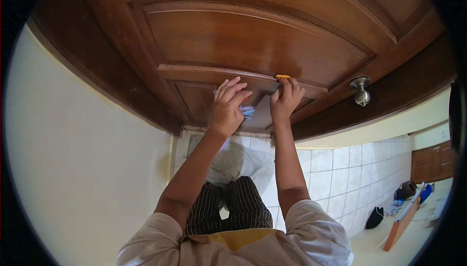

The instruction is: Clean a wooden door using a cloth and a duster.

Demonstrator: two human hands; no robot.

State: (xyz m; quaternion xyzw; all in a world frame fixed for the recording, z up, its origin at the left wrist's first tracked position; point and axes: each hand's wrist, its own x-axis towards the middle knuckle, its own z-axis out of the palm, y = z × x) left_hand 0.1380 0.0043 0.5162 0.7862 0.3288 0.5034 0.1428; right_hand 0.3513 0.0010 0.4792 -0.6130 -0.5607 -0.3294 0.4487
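My right hand (286, 100) pinches a small yellow piece (282, 76), perhaps cloth or sponge, against the raised moulding of a brown panelled wooden door (244, 39). To its left, my left hand (230, 109) is raised before the lower part of the door, its fingers bent and partly spread. Pink and blue strands (248, 111) show beside its thumb, with a bit of red above them. The hand covers the rest of that thing, so whether it is gripped cannot be seen.
A round metal doorknob (362, 92) projects at the right. A pale wall (91, 156) closes the left side. Below lies a grey mat (251, 162) on white floor tiles (321, 160). Far right are a black bag (374, 217) and an orange-brown board (401, 226).
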